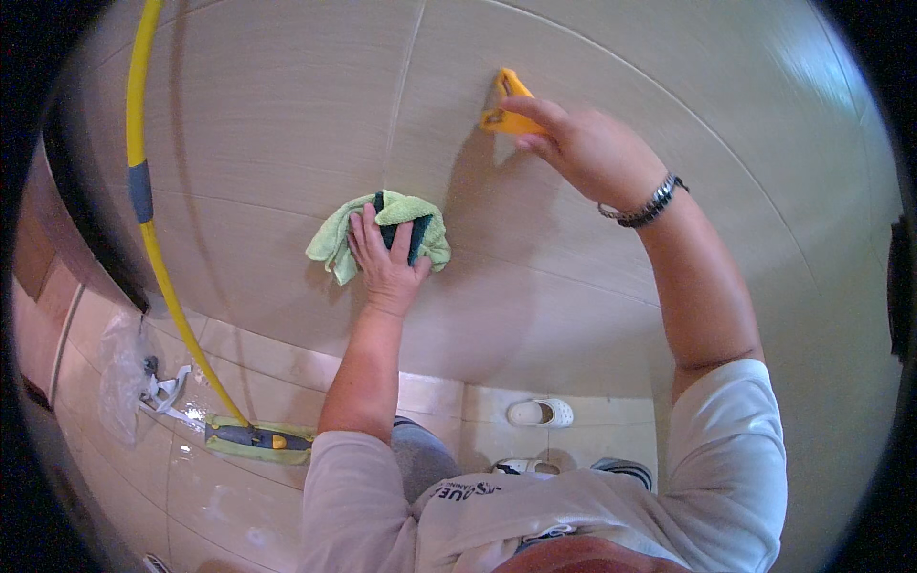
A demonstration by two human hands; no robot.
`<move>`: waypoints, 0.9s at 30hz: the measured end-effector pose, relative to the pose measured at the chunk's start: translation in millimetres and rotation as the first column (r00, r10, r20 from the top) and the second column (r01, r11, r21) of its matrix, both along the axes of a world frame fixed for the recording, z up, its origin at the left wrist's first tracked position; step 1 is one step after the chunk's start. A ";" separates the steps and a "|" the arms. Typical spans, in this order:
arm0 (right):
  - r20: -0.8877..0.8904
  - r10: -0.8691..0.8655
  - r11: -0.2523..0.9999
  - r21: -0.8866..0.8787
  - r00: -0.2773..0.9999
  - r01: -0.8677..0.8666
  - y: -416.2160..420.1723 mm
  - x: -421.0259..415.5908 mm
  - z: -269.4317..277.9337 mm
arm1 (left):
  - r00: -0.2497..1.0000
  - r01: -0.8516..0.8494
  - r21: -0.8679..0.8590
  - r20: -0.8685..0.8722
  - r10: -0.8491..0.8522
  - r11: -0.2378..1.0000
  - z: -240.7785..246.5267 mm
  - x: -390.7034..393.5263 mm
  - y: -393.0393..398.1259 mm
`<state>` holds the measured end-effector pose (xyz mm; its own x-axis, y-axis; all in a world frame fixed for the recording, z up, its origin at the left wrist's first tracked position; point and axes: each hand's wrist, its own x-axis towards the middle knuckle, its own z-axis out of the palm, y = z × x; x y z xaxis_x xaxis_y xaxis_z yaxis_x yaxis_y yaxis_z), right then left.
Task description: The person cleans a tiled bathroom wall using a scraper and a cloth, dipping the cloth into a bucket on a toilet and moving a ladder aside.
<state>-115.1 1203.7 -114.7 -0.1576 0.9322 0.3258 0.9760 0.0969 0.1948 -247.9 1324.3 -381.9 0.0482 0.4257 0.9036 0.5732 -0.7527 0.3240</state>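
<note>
Before me rises a wall of large beige tiles (286,114) with pale grout lines. My right hand (584,143), with a dark metal bracelet at the wrist, grips a yellow plastic scraper (517,122). The scraper's wide end is at the tile; whether its blade touches is hard to tell. Lower and to the left, my left hand (390,261) presses a light green cloth (337,240) to the wall. A dark green cloth or pad (421,233) shows under its fingers, partly wrapped by the light green one.
A flat mop with a yellow pole (168,286) leans at the left, its green-edged head (261,440) on the wet tiled floor (215,508). A clear plastic bag (118,379) and white strips (168,387) lie beyond it. A white clog (541,413) and other footwear (622,469) stand by the wall.
</note>
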 end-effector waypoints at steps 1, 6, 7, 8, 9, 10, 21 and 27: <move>-0.001 0.000 1.000 -0.009 1.000 0.000 -1.2 2.9 -1.0 | 1.000 0.004 -0.014 -0.010 -0.004 1.000 0.9 -0.2 -1.9; 0.011 0.061 0.998 0.028 0.998 -0.062 13.5 -7.8 -0.8 | 1.000 -0.005 -0.010 0.022 0.005 1.000 0.2 0.5 -2.3; 0.017 0.109 0.992 0.057 0.994 -0.110 20.0 -15.3 -0.7 | 1.000 0.001 -0.022 0.020 -0.001 1.000 0.7 1.7 -2.7; 0.019 0.101 0.995 0.015 0.995 -0.101 25.8 -21.5 -1.8 | 1.000 0.007 -0.033 0.019 -0.006 0.999 1.1 2.8 -3.6; 0.038 0.083 0.996 -0.022 0.996 -0.083 27.9 -25.1 -4.0 | 1.000 -0.003 -0.039 -0.007 0.003 0.999 2.1 0.2 -3.9; 0.059 0.067 0.996 -0.058 0.996 -0.063 28.8 -28.2 -6.7 | 0.999 -0.012 -0.044 -0.032 0.011 0.999 3.3 -1.3 -4.9; 0.066 0.111 0.990 -0.091 0.992 -0.105 37.5 -30.9 -12.6 | 0.999 0.037 -0.047 0.025 -0.036 0.998 1.8 -1.6 -3.2; 0.008 0.019 0.992 -0.126 1.000 -0.017 29.4 -36.0 -10.6 | 0.999 -0.031 -0.039 0.041 0.032 0.999 2.7 -2.0 -1.5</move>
<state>-151.1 1233.1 -125.3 -0.1772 0.9628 0.2041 0.9721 0.1389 0.1891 -249.9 1322.8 -379.2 -0.0032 0.4610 0.8874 0.5818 -0.7209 0.3766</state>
